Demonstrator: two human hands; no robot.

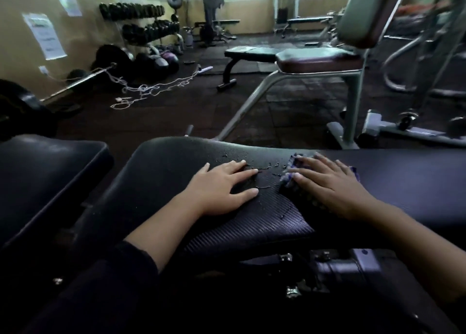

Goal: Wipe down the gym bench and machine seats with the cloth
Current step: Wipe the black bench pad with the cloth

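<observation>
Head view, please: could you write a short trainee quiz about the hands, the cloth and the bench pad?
1. Which hand presses the cloth on the bench pad?
2. True or false: the left hand grips a spray bottle.
3. Where do the droplets lie: A) between the hands, B) on the floor, C) on the far seat?

Key
1. The right hand, fingers flat over the cloth.
2. False; it rests flat on the pad, holding nothing.
3. A.
</observation>
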